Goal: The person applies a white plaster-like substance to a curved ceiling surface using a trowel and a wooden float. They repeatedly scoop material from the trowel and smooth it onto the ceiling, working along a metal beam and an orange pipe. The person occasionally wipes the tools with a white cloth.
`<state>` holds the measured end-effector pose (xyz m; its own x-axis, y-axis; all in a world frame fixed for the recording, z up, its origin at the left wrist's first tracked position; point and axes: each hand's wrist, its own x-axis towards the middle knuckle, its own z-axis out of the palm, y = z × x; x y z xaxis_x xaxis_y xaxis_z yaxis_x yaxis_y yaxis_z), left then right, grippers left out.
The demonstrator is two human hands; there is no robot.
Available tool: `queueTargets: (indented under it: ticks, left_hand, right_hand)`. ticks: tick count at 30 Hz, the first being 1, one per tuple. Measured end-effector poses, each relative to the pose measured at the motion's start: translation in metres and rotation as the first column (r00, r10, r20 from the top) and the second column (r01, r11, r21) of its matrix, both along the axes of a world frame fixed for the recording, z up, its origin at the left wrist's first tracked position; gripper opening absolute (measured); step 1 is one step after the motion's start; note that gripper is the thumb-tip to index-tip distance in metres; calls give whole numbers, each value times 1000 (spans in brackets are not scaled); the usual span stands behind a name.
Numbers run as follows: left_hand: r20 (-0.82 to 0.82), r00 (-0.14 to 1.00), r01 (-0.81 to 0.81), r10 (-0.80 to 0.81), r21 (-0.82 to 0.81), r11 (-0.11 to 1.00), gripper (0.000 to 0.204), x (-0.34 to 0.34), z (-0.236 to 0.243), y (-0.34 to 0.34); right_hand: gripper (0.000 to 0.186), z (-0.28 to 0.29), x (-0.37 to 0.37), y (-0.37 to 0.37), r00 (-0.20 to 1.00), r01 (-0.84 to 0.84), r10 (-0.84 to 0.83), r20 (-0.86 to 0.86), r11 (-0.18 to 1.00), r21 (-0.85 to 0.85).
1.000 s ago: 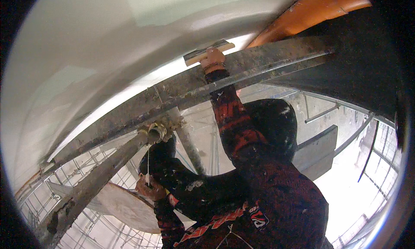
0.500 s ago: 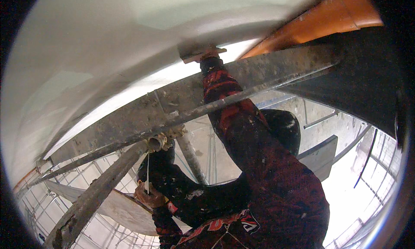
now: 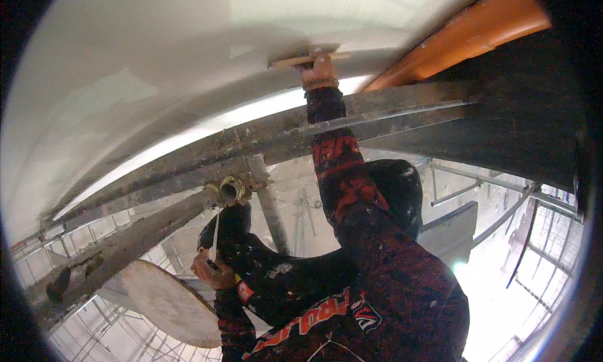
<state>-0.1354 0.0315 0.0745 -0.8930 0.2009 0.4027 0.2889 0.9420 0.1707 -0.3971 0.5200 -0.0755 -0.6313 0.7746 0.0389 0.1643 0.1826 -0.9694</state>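
Note:
Up at the curved pale plaster surface (image 3: 188, 41), my right hand (image 3: 321, 68) is closed round a flat plastering float (image 3: 289, 61) with a light wood-coloured edge. The float lies against the surface, seen nearly edge-on. Lower left, beside my bent knee, my left hand (image 3: 212, 271) is closed on a thin pale strip (image 3: 216, 236) that rises toward a pipe end; its kind is unclear. A rounded, stained board (image 3: 166, 302) shows just below and left of that hand. Whether the hand touches the board cannot be told.
A grimy scaffold plank (image 3: 182, 164) and a metal tube (image 3: 402, 114) cross under my right arm. A thick pole (image 3: 119, 249) meets a coupler and open pipe end (image 3: 231, 190). An orange sheet (image 3: 465, 35) hangs upper right. A grey board (image 3: 449, 230) stands beyond my knee.
My right hand and the float have moved higher up the surface and slightly right. The rounded board shows farther left and more fully. My left hand stays by the knee, and the view has shifted.

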Motion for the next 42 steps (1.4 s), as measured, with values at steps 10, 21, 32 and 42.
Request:
queueTargets:
  ticks: [10, 21, 32, 42]
  left_hand:
    - [19, 999, 31, -35, 158, 987, 27, -3, 8, 12]
    - [-30, 995, -92, 93, 14, 996, 36, -8, -3, 4]
    - [77, 994, -82, 83, -10, 997, 27, -6, 7, -1]
    - [58, 993, -106, 104, 36, 994, 31, -2, 13, 3]
  right_hand:
    - [32, -12, 92, -38, 981, 186, -47, -186, 465, 865]
    - [60, -80, -26, -40, 643, -642, 114, 757, 619, 453]
    - [56, -85, -32, -45, 603, -702, 76, 794, 523, 484]
    - [34, 40, 14, -30, 798, -253, 18, 603, 917, 308]
